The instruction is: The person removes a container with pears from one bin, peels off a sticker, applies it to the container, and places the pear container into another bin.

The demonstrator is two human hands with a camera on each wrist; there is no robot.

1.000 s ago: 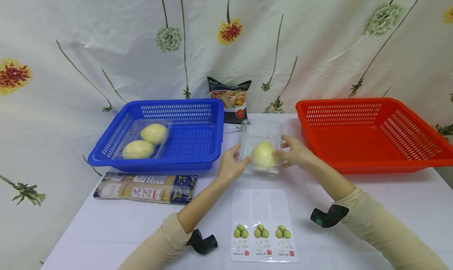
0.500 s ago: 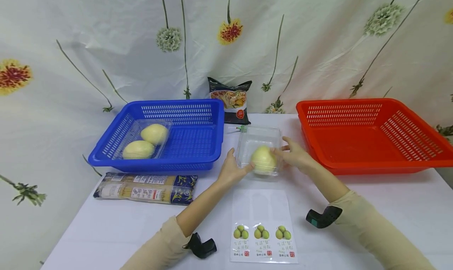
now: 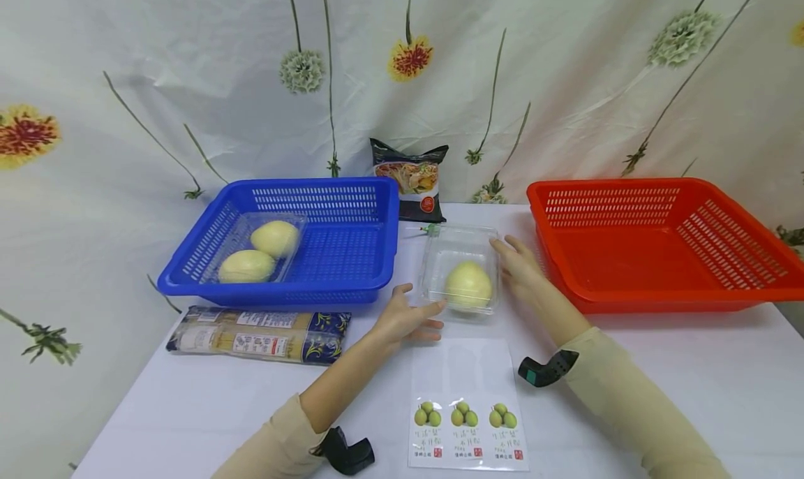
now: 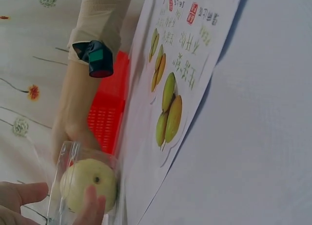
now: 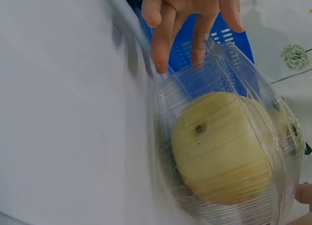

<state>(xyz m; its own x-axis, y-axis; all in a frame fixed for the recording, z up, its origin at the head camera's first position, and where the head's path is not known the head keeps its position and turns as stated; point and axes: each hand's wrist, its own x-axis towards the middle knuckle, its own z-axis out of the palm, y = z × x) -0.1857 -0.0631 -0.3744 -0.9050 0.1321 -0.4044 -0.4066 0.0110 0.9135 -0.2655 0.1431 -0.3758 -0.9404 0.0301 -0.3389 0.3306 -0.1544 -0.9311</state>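
Note:
A clear plastic clamshell box [image 3: 461,247] sits on the white table between two baskets, with one pale yellow pear [image 3: 468,285] in its front part. At the box's front left corner is my left hand [image 3: 402,323], fingers spread and curled round nothing. My right hand [image 3: 518,266] is along the box's right side, fingertips right at its back right edge. Seen from the right wrist, the pear [image 5: 222,147] shows through the ribbed plastic, and the left hand's fingers hang beside the box. In front lies a sheet of pear stickers [image 3: 463,367].
To the left, a blue basket [image 3: 276,297] holds another clear box with two pears [image 3: 246,266]. A red basket [image 3: 628,255] stands to the right. A pack of noodles [image 3: 257,334] lies before the blue basket; a dark food bag [image 3: 411,182] leans at the back.
The box has come down flat onto the table. My left hand has drawn off its left side toward the front, and my right hand has slid from beside the pear to the back right edge.

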